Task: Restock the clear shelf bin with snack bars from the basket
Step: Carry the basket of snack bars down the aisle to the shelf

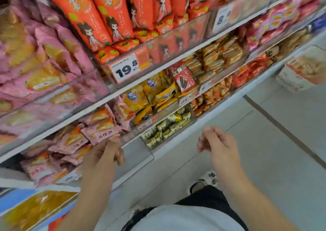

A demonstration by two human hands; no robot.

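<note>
The left hand (107,153) reaches up to the clear shelf bin (135,153), its grip curled at the lower edge of a pink snack bar (100,133) lying on top of the pile in that bin; whether it pinches the pack cannot be told. The right hand (215,142) hovers right of the bin, fingers loosely curled, holding nothing.

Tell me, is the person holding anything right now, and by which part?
The left hand pinches a pink snack pack by its lower edge, at the clear bin. The right hand holds nothing.
</note>
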